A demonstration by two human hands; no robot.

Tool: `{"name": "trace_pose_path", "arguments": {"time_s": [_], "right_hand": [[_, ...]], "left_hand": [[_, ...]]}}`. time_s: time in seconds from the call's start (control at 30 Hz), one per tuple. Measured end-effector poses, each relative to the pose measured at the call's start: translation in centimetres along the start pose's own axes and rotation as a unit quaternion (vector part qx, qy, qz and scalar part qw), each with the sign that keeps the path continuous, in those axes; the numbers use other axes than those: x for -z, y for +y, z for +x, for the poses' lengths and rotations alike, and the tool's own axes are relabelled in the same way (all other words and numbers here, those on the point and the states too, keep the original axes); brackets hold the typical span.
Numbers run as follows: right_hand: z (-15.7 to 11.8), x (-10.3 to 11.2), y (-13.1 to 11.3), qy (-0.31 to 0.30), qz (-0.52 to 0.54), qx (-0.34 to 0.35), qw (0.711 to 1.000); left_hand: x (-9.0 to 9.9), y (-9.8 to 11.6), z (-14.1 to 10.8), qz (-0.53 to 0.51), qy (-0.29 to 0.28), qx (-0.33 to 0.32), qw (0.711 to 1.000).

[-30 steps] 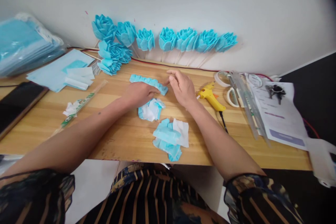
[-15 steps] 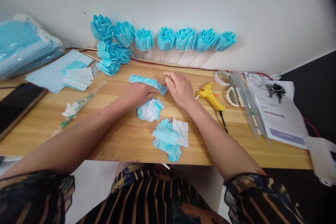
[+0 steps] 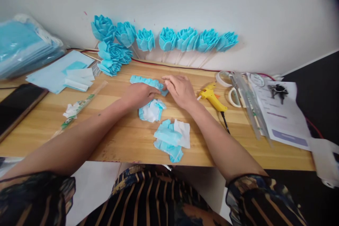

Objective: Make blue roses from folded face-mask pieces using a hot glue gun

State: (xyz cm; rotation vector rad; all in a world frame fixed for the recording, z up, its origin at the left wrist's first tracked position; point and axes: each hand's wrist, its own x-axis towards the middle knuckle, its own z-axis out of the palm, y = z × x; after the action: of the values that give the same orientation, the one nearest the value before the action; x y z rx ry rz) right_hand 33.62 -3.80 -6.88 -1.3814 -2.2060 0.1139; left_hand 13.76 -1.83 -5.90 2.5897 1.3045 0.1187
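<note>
A pleated blue strip [image 3: 144,80] lies on the wooden table in front of me. My left hand [image 3: 140,94] grips its near edge, the fingers closed on it. On the strip's right end is my right hand [image 3: 180,90], its fingers bent and pressed together there. Just below my left hand sits a crumpled blue and white piece [image 3: 151,110]. Nearer to me are more loose blue and white pieces [image 3: 169,137]. The fingertips of both hands almost meet, and part of the strip is hidden under them.
Several blue flowers [image 3: 167,39] on sticks lean on the wall. A yellow glue gun [image 3: 213,99], tape roll [image 3: 224,78], scissors [image 3: 234,97] and keys [image 3: 278,91] on papers lie right. Left are blue sheets [image 3: 57,74], a phone [image 3: 19,104] and a plastic bag [image 3: 25,47].
My right hand has shifted slightly left and down over the end of the strip. My left hand has hardly moved.
</note>
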Motion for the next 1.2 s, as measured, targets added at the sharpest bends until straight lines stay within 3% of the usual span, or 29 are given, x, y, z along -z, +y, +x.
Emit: {"name": "trace_pose_path", "arguments": {"time_s": [0.17,0.23,0.37,0.53,0.7,1.03,1.2], "right_hand": [[-0.1,0.2,-0.3,0.1,0.031,0.001,0.994],[-0.1,0.1,-0.2,0.086,0.029,0.0,0.996],[0.0,-0.1,0.0,-0.008,0.009,0.009,1.0],[-0.1,0.4,0.3,0.087,0.073,-0.049,0.992],[0.0,0.2,1.3,0.111,0.066,-0.074,0.989],[-0.1,0.4,2.0,0.043,0.079,-0.119,0.989],[-0.3,1.1,1.1,0.001,0.106,-0.061,0.992]], "left_hand": [[0.0,0.0,0.0,-0.001,-0.006,0.003,1.0],[0.0,0.1,0.0,-0.002,-0.006,0.004,1.0],[0.1,0.0,0.0,0.001,-0.001,0.005,1.0],[0.2,0.1,-0.1,0.0,-0.003,-0.004,1.0],[0.2,0.2,-0.1,-0.007,-0.013,0.004,1.0],[0.4,0.3,-0.3,-0.013,-0.015,0.006,1.0],[0.3,0.2,-0.1,0.002,-0.017,0.009,1.0]]}}
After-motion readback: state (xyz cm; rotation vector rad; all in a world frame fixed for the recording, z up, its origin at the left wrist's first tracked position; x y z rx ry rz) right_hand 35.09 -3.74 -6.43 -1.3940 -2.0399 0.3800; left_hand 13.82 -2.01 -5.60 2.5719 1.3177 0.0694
